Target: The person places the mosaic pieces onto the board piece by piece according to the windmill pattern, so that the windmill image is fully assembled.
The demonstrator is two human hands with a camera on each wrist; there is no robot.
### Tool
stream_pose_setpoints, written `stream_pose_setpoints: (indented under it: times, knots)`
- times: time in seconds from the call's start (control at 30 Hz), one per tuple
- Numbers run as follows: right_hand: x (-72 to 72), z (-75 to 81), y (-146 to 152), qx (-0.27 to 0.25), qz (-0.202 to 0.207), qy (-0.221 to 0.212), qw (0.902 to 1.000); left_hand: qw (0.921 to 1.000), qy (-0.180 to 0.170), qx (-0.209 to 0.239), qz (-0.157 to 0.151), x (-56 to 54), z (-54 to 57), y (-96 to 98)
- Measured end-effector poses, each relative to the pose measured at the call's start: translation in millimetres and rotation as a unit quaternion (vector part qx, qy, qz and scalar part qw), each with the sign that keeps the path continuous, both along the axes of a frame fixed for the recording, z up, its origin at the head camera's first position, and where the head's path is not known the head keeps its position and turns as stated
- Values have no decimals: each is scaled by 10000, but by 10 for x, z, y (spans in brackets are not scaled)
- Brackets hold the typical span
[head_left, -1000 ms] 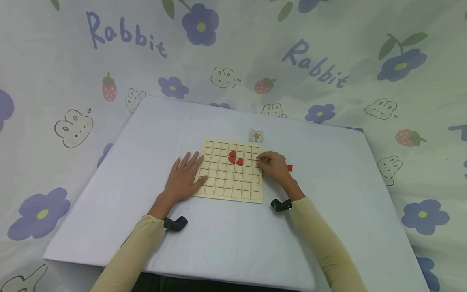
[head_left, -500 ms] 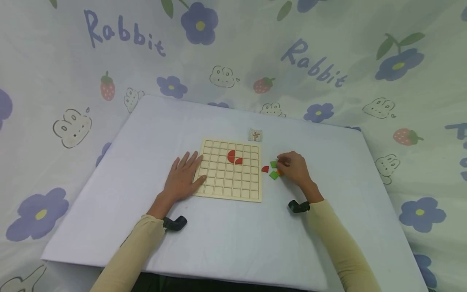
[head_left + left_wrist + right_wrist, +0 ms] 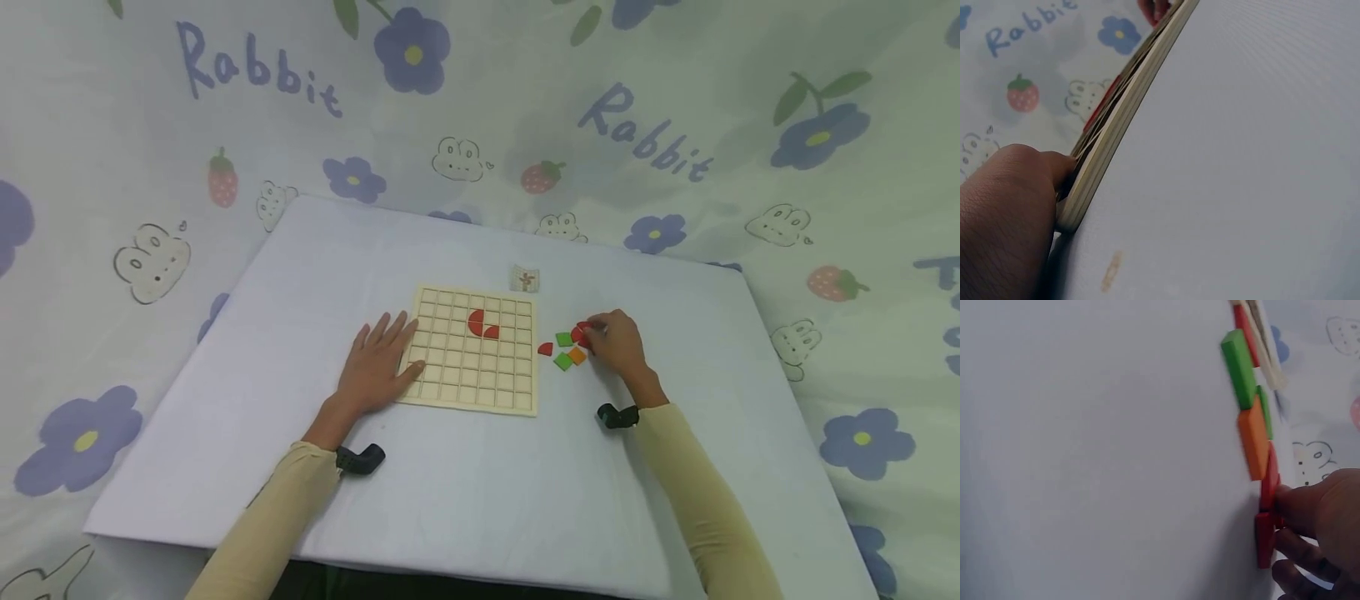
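Note:
My left hand (image 3: pixel 375 362) rests with spread fingers on the left edge of a pale wooden grid board (image 3: pixel 468 375). In the left wrist view, the thumb (image 3: pixel 1060 165) lies over the board's edge (image 3: pixel 1122 119). Red rounded pieces (image 3: pixel 477 322) sit in cells near the board's upper middle. Right of the board, my right hand (image 3: pixel 618 343) pinches at a red piece (image 3: pixel 583 327) in a small cluster, its fingers curled. In the right wrist view, thumb and fingertips are right at two red pieces (image 3: pixel 1265 540), partly hiding them.
Two green squares (image 3: pixel 563 361) and an orange square (image 3: pixel 577 356) lie beside the red cluster. A single red quarter-circle (image 3: pixel 546 348) lies close to the board's right edge. Behind the board is a small patterned card (image 3: pixel 525 278). A rabbit-print cloth (image 3: pixel 480 100) hangs behind the white table (image 3: pixel 450 500).
My right hand has moved from the board's right edge rightward to the loose pieces, uncovering the green and orange squares and the red quarter-circle. The left hand stays in place.

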State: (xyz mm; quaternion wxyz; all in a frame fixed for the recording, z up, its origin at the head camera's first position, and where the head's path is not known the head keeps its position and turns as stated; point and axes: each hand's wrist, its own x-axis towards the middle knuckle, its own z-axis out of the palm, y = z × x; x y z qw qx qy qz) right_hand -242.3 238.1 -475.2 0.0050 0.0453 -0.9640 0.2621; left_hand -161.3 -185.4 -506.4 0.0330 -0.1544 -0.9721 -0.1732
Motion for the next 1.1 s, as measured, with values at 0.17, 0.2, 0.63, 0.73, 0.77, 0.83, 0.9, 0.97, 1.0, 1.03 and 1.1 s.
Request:
stream_pose_setpoints:
  times: [0.17,0.2,0.63,0.73,0.77,0.83,0.9,0.97,1.0,1.03,1.1]
  knots:
    - [-4,47,-45,-331,-250,-31,9991,10000,-37,-24,7,17,14,23]
    - [-6,56,-69,-446,-282,44,9986,10000,-22,-17,9,18,12,24]
    - [85,1,-603,-1358,-21,551,9892,10000,5,-9,46,11,26,34]
    - [111,-4,-724,-1567,50,556,9861,10000,0,-14,32,16,30,33]
    - [116,-4,-764,-1655,35,566,9846,10000,3,-18,34,17,29,31]
    - [116,-7,-843,-1832,49,579,9813,10000,12,-19,48,20,25,27]
    - [123,-6,-920,-1998,19,554,9783,10000,25,-14,57,23,21,23]
    - [133,-17,-990,-2099,-18,525,9763,10000,38,-5,61,25,17,23]
    - [138,-24,-1021,-2107,-16,540,9761,10000,46,2,59,24,15,25]
    - [147,-29,-1049,-2078,-42,551,9766,10000,53,5,53,23,15,26]
    - [166,-47,-1098,-2050,-65,567,9771,10000,46,25,49,19,17,31]
